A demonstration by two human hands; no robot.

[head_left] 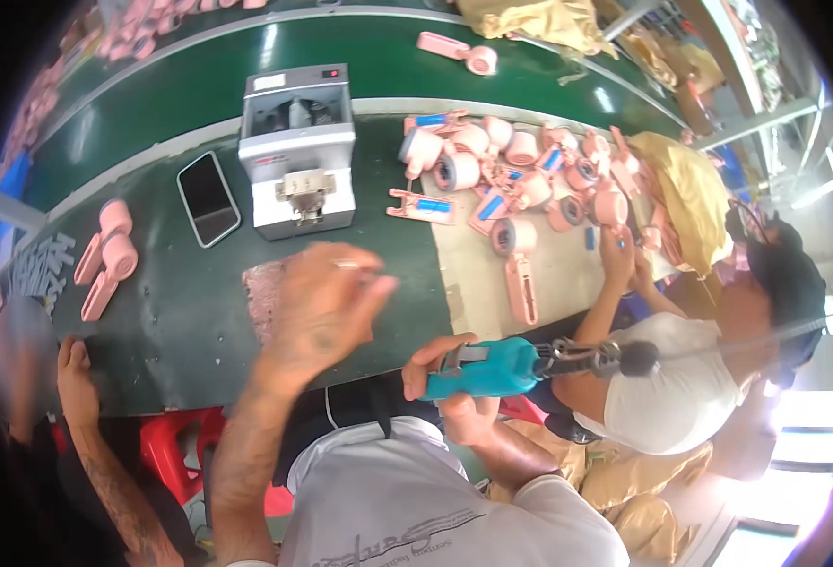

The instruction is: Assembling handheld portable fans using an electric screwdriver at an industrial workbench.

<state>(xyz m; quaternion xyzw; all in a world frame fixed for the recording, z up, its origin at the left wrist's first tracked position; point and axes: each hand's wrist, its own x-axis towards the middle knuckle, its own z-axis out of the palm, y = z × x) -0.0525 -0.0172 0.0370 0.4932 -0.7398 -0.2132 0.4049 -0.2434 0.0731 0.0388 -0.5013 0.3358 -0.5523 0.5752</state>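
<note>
In a workshop, along a dark green bench [180,317] bent by the lens. Nearest, a white shirt [369,501] with dark script, tilted and partly unreadable. Over the bench's near edge, a teal power tool [492,369] in the right hand [468,416], fingers wrapped closely around, palm partly hidden. Farther in, the left hand [327,302], motion-blurred, fingers curled; cannot tell whether gripping anything. Beside and partly beneath, a speckled reddish patch [262,295]. Beyond, a grey machine [298,170], with front printing too small to make out, and a dark-screened phone [208,200]. To the right, heaped pink round-headed parts [530,184], many overlapped, near a co-worker [667,378]. Farthest, a green conveyor [369,57], cut off by the dark rim.
</note>
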